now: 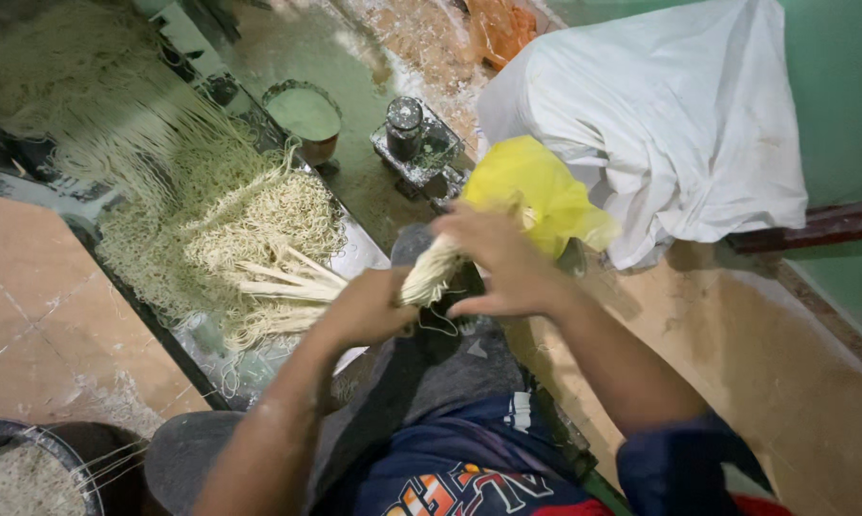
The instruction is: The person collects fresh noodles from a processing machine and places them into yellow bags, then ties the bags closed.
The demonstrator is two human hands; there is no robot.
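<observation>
Big noodle pile (pixel 230 229) spread loose on the tray (pixel 354 250), soft and light, likely quick to snap. Your left hand (pixel 369 308) and right hand (pixel 502 263) both close around a small noodle bundle (pixel 431 272) over your lap; grip mid-length. Far pot (pixel 305 117) holds pale liquid; near bowl (pixel 15 473) holds noodle bits.

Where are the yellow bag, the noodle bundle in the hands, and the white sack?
Yellow bag (pixel 545 191), head view, its middle.
Noodle bundle (pixel 429 275), head view, the cut end.
White sack (pixel 679 124), head view, its top face.
</observation>
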